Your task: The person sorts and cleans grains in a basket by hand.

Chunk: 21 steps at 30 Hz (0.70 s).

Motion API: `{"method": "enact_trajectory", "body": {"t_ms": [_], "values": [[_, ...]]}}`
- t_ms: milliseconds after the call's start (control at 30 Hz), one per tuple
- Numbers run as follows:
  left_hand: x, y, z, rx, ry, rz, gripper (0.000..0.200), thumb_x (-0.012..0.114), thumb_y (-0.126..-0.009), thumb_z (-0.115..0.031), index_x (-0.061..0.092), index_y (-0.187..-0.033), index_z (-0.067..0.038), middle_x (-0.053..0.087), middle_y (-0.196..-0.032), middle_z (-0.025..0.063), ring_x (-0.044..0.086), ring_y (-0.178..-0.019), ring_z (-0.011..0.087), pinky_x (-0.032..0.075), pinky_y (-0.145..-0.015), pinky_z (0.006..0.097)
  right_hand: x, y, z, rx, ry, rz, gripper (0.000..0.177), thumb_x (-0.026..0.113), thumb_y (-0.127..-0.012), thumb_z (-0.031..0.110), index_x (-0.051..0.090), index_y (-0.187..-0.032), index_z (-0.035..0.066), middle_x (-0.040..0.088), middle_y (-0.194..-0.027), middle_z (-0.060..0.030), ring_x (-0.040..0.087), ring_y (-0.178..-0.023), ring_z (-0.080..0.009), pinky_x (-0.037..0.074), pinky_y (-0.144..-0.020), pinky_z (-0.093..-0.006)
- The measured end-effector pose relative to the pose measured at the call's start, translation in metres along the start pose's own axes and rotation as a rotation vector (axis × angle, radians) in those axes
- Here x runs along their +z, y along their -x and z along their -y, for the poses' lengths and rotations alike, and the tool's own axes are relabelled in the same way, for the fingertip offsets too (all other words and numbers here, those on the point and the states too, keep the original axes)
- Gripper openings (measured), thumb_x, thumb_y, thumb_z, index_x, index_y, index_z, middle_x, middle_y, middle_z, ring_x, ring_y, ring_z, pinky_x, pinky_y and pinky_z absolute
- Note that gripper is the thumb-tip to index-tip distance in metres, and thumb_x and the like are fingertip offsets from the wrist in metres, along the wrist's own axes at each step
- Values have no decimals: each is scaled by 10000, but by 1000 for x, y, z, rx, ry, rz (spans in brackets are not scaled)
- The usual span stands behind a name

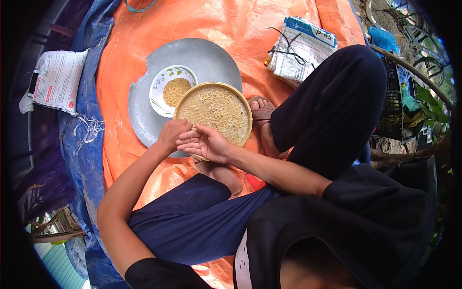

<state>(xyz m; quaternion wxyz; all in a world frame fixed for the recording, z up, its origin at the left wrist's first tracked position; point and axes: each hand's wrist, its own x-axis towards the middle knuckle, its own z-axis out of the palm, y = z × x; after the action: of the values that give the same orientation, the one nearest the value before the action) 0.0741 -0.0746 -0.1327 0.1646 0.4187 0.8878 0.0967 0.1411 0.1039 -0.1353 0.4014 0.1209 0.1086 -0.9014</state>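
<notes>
A round woven tray (pixel 219 111) with a raised rim carries a layer of pale, husky grain. My right hand (pixel 207 143) is palm up over its near-left edge, fingers stretched out and slightly cupped. Any small bits in that palm are too fine to make out. Beside it, my left hand (pixel 173 135) is turned back up with its fingers curled together at the right fingertips; what they pinch is hidden. Partly under the tray's left side stands a white bowl (pixel 157 96) with a green leaf pattern, holding golden grain (pixel 176 91). Both rest on a grey metal disc (pixel 211 58) with a broken left edge.
An orange tarp (pixel 260 29) covers the ground, with a blue tarp (pixel 79 159) along the left. Folded printed sacks (pixel 301 50) tied with black cord lie at upper right. A white printed bag (pixel 60 79) is at left. My sandalled foot (pixel 262 113) is right of the tray.
</notes>
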Motion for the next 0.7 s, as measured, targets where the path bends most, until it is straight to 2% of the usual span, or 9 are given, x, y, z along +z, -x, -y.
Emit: {"method": "enact_trajectory", "body": {"t_ms": [100, 233, 367, 433, 467, 500, 533, 600, 700], "values": [[-8, -2, 5, -5, -31, -23, 77, 598, -769, -155, 571, -776, -83, 593, -760, 98, 633, -734, 284, 500, -626, 386, 0, -2, 4, -76, 25, -73, 526, 314, -1017, 360, 488, -1241, -82, 542, -1257, -229, 540, -1191, -302, 436, -1025, -376], [-4, -7, 21, -30, -95, -35, 87, 585, -775, -146, 560, -779, -63, 599, -763, 110, 634, -723, 296, 504, -621, 407, 17, 2, 1, -5, 124, -75, 531, 325, -1012, 347, 453, -1276, -97, 512, -1288, -239, 504, -1225, -298, 360, -1097, -397], [-8, -10, 42, 14, -116, -93, 112, 603, -767, -167, 565, -781, -63, 608, -760, 113, 645, -743, 294, 512, -638, 414, 36, -11, 10, -102, 82, -146, 487, 329, -993, 259, 427, -1284, -119, 485, -1315, -250, 490, -1240, -304, 376, -1092, -386], [-12, -8, 38, -145, 72, -164, 56, 587, -774, -140, 609, -803, -98, 662, -804, 102, 655, -757, 279, 520, -642, 405, 44, -35, 27, -224, 18, -212, 470, 335, -976, 210, 412, -1286, -134, 470, -1326, -262, 483, -1247, -312, 383, -1090, -384], [-11, -12, 44, -173, -71, -44, 89, 574, -751, -97, 631, -819, -101, 678, -798, 88, 659, -725, 279, 527, -634, 399, 52, -53, 38, -255, 60, -236, 464, 340, -968, 193, 410, -1285, -138, 470, -1322, -267, 486, -1243, -317, 392, -1084, -383], [9, -12, 61, -28, -23, -267, 78, 571, -726, -70, 633, -774, -73, 665, -754, 112, 655, -671, 299, 527, -610, 412, 59, -71, 42, -282, 90, -265, 459, 345, -960, 177, 408, -1284, -142, 470, -1317, -272, 489, -1239, -322, 402, -1077, -382], [-14, -9, 56, -58, -132, -208, 76, 566, -722, -60, 631, -763, -62, 662, -747, 122, 655, -665, 303, 526, -604, 414, 67, -86, 41, -301, 108, -300, 454, 349, -953, 160, 406, -1284, -145, 471, -1313, -277, 491, -1235, -327, 411, -1071, -382], [-45, -3, 37, -128, -334, -67, 74, 557, -714, -41, 626, -741, -40, 655, -733, 142, 655, -651, 311, 526, -592, 419, 70, -125, 49, -344, 273, -374, 438, 394, -938, 168, 454, -1235, -149, 510, -1269, -267, 558, -1152, -322, 469, -1006, -364], [-46, 1, 50, -193, -302, 9, 104, 548, -727, -57, 641, -768, -35, 666, -752, 159, 670, -677, 307, 521, -598, 433, 39, -169, 70, -460, 973, -329, 360, 446, -945, 200, 585, -1137, -72, 627, -1113, -207, 617, -1047, -304, 488, -945, -351]]}}
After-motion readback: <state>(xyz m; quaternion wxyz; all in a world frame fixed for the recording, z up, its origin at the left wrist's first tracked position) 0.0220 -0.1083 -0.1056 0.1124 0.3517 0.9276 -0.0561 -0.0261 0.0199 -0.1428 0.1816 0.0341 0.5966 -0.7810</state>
